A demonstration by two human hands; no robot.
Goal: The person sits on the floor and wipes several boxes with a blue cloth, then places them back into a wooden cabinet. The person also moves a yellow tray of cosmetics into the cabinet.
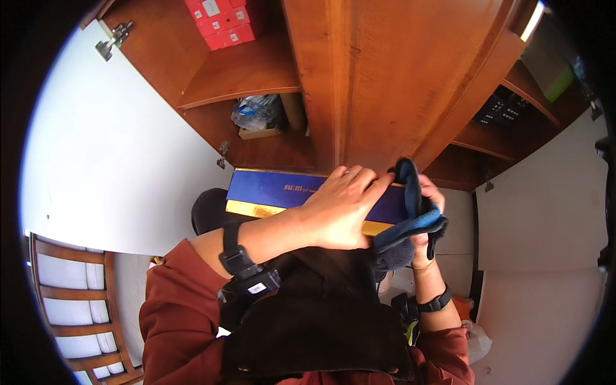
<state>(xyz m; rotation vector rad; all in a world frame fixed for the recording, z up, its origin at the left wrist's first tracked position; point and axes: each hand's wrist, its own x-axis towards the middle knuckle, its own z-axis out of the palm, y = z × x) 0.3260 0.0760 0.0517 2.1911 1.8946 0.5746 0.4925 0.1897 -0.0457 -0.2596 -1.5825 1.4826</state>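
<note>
A long dark-blue box with a gold lower side (262, 192) lies level in front of me, bearing gold lettering. My left hand (344, 207) spans its right half, fingers over the far edge and thumb on the near side. A blue cloth with black edges (409, 226) wraps around the right end of the box, folded into loose flaps. Behind that cloth my right hand (431, 195) grips it; part of the palm and some fingers are hidden. The left index fingertip reaches the cloth's upper flap.
An open wooden cabinet holds red boxes (224, 24) on one shelf and a plastic-wrapped bundle (257, 113) below. White cabinet doors (110, 144) stand open on both sides. Black boxes (500, 106) sit in the right compartment. A slatted wooden frame (72, 291) is at lower left.
</note>
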